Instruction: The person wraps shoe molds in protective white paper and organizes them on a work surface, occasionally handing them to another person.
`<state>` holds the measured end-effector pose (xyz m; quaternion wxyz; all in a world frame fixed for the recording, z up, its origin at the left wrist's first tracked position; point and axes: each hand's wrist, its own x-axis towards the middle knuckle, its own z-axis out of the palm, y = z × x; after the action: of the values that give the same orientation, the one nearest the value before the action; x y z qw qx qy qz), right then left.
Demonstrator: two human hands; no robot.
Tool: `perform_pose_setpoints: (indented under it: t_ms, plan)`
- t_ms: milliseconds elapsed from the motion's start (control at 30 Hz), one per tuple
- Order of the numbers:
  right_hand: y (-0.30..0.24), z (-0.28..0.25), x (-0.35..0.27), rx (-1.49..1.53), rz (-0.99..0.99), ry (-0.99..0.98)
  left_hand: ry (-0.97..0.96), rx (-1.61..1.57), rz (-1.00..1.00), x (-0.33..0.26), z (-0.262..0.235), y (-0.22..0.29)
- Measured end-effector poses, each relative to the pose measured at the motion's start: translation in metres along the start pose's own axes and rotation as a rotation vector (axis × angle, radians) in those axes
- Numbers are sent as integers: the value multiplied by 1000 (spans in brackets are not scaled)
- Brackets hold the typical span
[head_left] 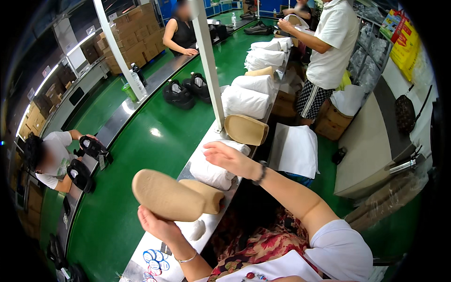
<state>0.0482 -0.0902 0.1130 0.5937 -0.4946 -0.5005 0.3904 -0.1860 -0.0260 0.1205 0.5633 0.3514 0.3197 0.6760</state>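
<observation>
My left hand (157, 225) is closed on the near edge of a tan insole (164, 192), holding it raised and tilted over the metal ledge of the bench. Behind it, more tan insoles (203, 191) rest on the ledge, partly covered. My right hand (231, 159) hovers just above a white paper-wrapped bundle (209, 171); its fingers are stretched out with nothing in them. Whether it touches the paper I cannot tell. A small white wad (193, 230) lies on the ledge near my left wrist.
Round blue-and-white stickers (155, 257) lie at the near ledge end. A white post (210, 70) rises from the ledge, beside tan insoles (245, 130) and white bundles (246, 101). Black shoes (179, 93) stand on the green belt (136, 150). Co-workers are at left, back and right.
</observation>
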Motion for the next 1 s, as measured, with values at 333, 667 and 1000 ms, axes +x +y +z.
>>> perform_pose_setpoints:
  t_ms: [333,667,1000]
  plan:
    - [-31,-48,-128,189,87,210,-525,-64,-485,-94,93,-74]
    - [2,-105,-189,-143,130,530,-783,-139,-833,-133,116,-134]
    - [-172,-55,-146,-16,-783,116,-796,-95,-915,-142,103,-168]
